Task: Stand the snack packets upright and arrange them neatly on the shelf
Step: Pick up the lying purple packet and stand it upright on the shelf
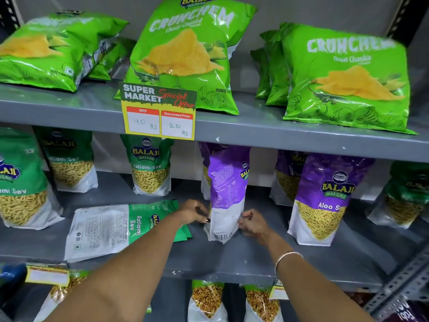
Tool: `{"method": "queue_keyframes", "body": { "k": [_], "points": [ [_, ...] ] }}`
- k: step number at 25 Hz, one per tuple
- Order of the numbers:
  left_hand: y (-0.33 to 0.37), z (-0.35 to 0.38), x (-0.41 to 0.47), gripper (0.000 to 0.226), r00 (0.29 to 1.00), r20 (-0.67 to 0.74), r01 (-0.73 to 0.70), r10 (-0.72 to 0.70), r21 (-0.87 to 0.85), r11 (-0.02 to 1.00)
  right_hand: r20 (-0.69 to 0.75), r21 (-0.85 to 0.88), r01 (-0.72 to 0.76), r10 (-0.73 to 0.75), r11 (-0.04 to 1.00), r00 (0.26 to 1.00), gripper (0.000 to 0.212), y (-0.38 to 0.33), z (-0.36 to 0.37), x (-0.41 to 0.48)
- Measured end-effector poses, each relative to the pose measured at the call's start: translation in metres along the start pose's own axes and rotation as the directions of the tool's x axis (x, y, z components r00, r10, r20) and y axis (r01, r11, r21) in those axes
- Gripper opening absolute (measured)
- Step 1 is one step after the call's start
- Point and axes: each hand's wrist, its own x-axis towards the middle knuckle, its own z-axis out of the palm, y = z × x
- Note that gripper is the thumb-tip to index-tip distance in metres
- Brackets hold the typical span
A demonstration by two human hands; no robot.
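The purple packet (pixel 226 196) is held upright on the middle shelf (pixel 255 256), back panel turned outward, long axis vertical with a slight lean at the top. The left hand (pixel 193 211) is pinched on its lower left edge, the right hand (pixel 251 223) on its lower right edge, so both grips are closed on the purple packet near its base. The base is seen touching the shelf, between a green packet lying flat (pixel 120 228) to the left and the upright Aloo Sev packet (pixel 325 201) to the right.

The key relation: the flat green packet is placed just beside the left hand, partly under that forearm, its long axis running left-right along the shelf, top end pointed toward the left hand. The left hand is judged nearer for it; the right hand is well apart, blocked by the purple packet. The purple packet is probably to be turned front-out first, since its back is shown. More upright packets are seen behind.
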Motion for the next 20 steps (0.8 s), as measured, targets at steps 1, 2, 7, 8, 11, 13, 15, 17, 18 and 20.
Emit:
{"method": "queue_keyframes", "body": {
  "k": [1,2,7,8,11,13,15,17,18,20],
  "points": [
    [0.001,0.004,-0.001,0.031,1.000,0.010,-0.008,0.008,-0.024,1.000,0.038,-0.005,0.011,-0.011,1.000,0.999,0.030,0.000,-0.003,-0.003],
    [0.002,0.008,-0.002,0.046,0.999,0.041,0.012,-0.009,-0.071,0.997,0.093,-0.025,0.027,-0.025,0.999,0.995,0.035,0.000,-0.006,-0.005],
    [0.010,0.018,-0.002,0.072,0.985,0.133,0.142,-0.114,-0.222,0.965,0.238,-0.042,0.105,-0.092,0.994,0.967,0.071,0.000,-0.004,-0.011],
    [0.011,0.017,-0.002,0.067,0.984,0.121,0.158,-0.131,-0.254,0.954,0.211,-0.147,0.131,-0.098,0.980,0.973,0.076,0.000,-0.003,-0.010],
    [0.013,0.014,-0.001,0.052,0.989,0.037,0.149,-0.144,-0.269,0.951,0.207,-0.276,0.179,-0.123,0.944,0.970,0.079,-0.005,0.002,-0.009],
    [0.014,0.016,0.001,0.051,0.990,-0.013,0.128,-0.137,-0.290,0.948,0.228,-0.133,0.187,-0.154,0.973,0.961,0.077,-0.007,0.001,-0.007],
    [0.013,0.018,0.001,0.058,0.991,-0.093,0.067,-0.097,-0.286,0.956,0.196,-0.020,0.152,-0.145,0.988,0.970,0.071,-0.010,-0.004,-0.006],
    [0.013,0.020,0.003,0.070,0.991,-0.115,0.034,-0.070,-0.289,0.957,0.212,-0.003,0.146,-0.142,0.989,0.967,0.047,-0.012,-0.011,-0.006],
    [0.013,0.022,0.004,0.072,0.992,-0.107,0.031,-0.063,-0.278,0.960,0.228,-0.026,0.151,-0.141,0.988,0.963,0.039,-0.011,-0.013,-0.005],
    [0.012,0.023,0.007,0.063,0.989,-0.140,0.013,-0.046,-0.232,0.973,0.232,-0.084,0.143,-0.120,0.986,0.965,0.037,-0.010,-0.017,-0.003]
  ]
}}
